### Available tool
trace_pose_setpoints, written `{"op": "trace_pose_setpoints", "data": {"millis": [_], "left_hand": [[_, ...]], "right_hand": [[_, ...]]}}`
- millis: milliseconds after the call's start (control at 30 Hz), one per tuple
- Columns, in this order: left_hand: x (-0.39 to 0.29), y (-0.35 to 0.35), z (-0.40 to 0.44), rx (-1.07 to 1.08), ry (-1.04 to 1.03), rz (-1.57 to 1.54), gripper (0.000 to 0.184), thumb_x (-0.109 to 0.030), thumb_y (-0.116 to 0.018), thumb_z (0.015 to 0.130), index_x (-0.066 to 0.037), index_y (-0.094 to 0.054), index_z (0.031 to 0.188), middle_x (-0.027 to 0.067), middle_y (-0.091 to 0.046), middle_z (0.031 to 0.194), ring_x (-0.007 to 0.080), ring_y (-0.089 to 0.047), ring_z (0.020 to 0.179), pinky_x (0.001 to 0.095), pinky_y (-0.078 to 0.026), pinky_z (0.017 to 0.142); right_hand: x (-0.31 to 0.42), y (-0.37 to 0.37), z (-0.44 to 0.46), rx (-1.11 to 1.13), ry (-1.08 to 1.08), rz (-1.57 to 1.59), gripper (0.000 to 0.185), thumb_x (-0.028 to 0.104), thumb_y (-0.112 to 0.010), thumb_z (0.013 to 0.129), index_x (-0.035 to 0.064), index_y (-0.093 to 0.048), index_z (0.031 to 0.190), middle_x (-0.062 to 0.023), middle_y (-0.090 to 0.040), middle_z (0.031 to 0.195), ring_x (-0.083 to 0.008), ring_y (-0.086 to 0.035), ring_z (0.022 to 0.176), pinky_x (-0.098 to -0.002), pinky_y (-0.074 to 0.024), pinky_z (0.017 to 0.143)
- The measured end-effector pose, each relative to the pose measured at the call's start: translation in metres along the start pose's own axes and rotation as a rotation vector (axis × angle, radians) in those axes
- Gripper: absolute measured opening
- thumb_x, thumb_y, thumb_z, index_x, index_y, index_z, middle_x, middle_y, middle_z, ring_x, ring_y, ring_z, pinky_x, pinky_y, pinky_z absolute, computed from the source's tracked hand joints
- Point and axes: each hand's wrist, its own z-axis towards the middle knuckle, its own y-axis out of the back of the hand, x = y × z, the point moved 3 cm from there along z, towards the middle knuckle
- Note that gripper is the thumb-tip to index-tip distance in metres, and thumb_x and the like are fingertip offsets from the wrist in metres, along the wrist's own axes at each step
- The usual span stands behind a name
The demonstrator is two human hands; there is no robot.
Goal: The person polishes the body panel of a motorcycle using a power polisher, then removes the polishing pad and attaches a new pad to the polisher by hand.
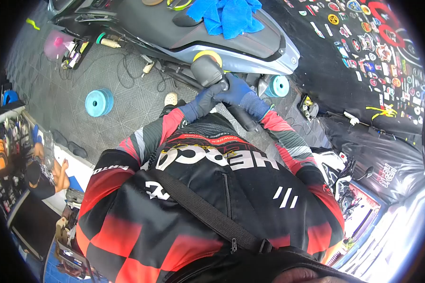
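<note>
- Here we are at the hands: our left hand [204, 100], in a dark glove, is curled around the polisher [206, 70] close behind its head.
- Our right hand [241, 93], in a blue glove, is wrapped round the tool's body right beside the left; the black rear end pokes out below the wrist.
- And the polisher itself? Out in front of us, its yellow pad [216, 57] up at the silver-grey side panel [257, 65] of a scooter; whether pad and panel touch, we can't tell from above.
- Just over the panel we have the dark seat [172, 35], a rumpled blue cloth [233, 21] lying across it towards the tail.
- Closer to us, red, grey and black sleeves [151, 132] lead back to a black and red jersey [193, 188], a black strap [200, 207] slanting over it.
- Down on the grey floor [127, 101], we spot a beige shoe [171, 99] near the left forearm, and a round teal container [99, 102] further left.
- A second teal container [279, 86] sits to the right, near the scooter's tail.
- Further out on our right, a black wall [333, 61] is dotted with stickers [367, 43].
- Far over on our left, another person [45, 174] sits well apart from us.
</note>
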Motion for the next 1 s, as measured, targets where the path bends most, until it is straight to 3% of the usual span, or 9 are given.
{"op": "trace_pose_setpoints", "data": {"millis": [133,233,367,467,567,700,833,900,1000], "left_hand": [[0.010,-0.004,0.002,-0.015,0.043,-0.006,0.042,-0.031,-0.056,0.092,-0.009,-0.048,0.127,0.0074,-0.058,0.119,0.0188,-0.055,0.110,0.0385,-0.041,0.100],[0.010,-0.008,0.004,0.013,-0.003,0.016,0.045,-0.033,-0.056,0.092,-0.009,-0.047,0.129,0.0070,-0.057,0.120,0.0183,-0.055,0.111,0.0386,-0.042,0.099],[0.020,-0.018,0.003,-0.039,0.108,0.065,0.042,-0.031,-0.055,0.093,-0.009,-0.048,0.128,0.0053,-0.058,0.117,0.0171,-0.056,0.107,0.0368,-0.044,0.095],[0.031,0.003,0.022,0.074,-0.032,-0.004,0.036,-0.028,-0.053,0.095,-0.011,-0.050,0.126,0.0031,-0.060,0.113,0.0149,-0.057,0.102,0.0340,-0.045,0.093],[0.029,-0.026,0.008,0.031,0.078,0.031,0.036,-0.028,-0.054,0.094,-0.010,-0.051,0.125,0.0026,-0.060,0.112,0.0141,-0.057,0.103,0.0340,-0.044,0.094],[0.037,-0.016,0.024,0.099,0.000,0.055,0.041,-0.033,-0.052,0.095,-0.010,-0.048,0.128,0.0038,-0.058,0.117,0.0158,-0.056,0.106,0.0360,-0.044,0.094],[0.043,-0.034,0.020,0.072,0.135,-0.002,0.044,-0.024,-0.060,0.091,-0.007,-0.046,0.129,0.0070,-0.058,0.118,0.0167,-0.058,0.105,0.0353,-0.049,0.090],[0.052,-0.027,0.030,0.095,0.108,-0.023,0.044,-0.024,-0.060,0.092,-0.007,-0.046,0.130,0.0068,-0.058,0.118,0.0169,-0.058,0.106,0.0346,-0.049,0.089],[0.056,-0.040,0.030,0.015,0.069,-0.004,0.042,-0.020,-0.061,0.091,-0.007,-0.047,0.128,0.0049,-0.059,0.114,0.0143,-0.059,0.098,0.0315,-0.049,0.086]], "right_hand": [[-0.013,0.007,0.003,0.141,0.033,-0.019,0.087,0.052,-0.076,0.059,-0.0047,-0.049,0.119,-0.0260,-0.062,0.107,-0.0380,-0.062,0.098,-0.0419,-0.0485,0.086],[-0.006,0.006,-0.018,0.004,-0.107,0.024,0.086,0.052,-0.077,0.059,-0.0046,-0.050,0.118,-0.0256,-0.062,0.106,-0.0366,-0.062,0.099,-0.0414,-0.0487,0.086],[-0.017,0.016,-0.021,0.096,-0.026,0.043,0.082,0.047,-0.078,0.061,-0.0026,-0.048,0.120,-0.0256,-0.061,0.109,-0.0369,-0.061,0.101,-0.0413,-0.0490,0.087],[-0.016,0.013,-0.034,0.013,-0.066,0.144,0.083,0.046,-0.079,0.061,-0.0023,-0.048,0.121,-0.0244,-0.061,0.109,-0.0361,-0.062,0.101,-0.0406,-0.0493,0.087],[-0.034,0.012,-0.034,-0.005,-0.055,0.113,0.083,0.044,-0.080,0.060,-0.0022,-0.049,0.122,-0.0231,-0.062,0.110,-0.0348,-0.062,0.102,-0.0400,-0.0495,0.087],[-0.028,0.019,-0.051,-0.102,-0.068,0.291,0.082,0.041,-0.080,0.062,-0.0017,-0.048,0.124,-0.0244,-0.061,0.109,-0.0369,-0.061,0.102,-0.0409,-0.0493,0.087],[-0.046,0.017,-0.057,-0.026,-0.080,0.171,0.082,0.041,-0.080,0.062,-0.0028,-0.049,0.123,-0.0244,-0.062,0.107,-0.0357,-0.062,0.101,-0.0405,-0.0496,0.087],[-0.050,0.018,-0.065,-0.183,-0.094,0.316,0.081,0.042,-0.080,0.062,-0.0026,-0.050,0.122,-0.0247,-0.063,0.107,-0.0371,-0.062,0.101,-0.0414,-0.0494,0.087],[-0.064,0.018,-0.071,-0.163,-0.125,0.295,0.082,0.042,-0.080,0.062,-0.0030,-0.050,0.123,-0.0254,-0.062,0.111,-0.0371,-0.061,0.105,-0.0418,-0.0482,0.090]]}}
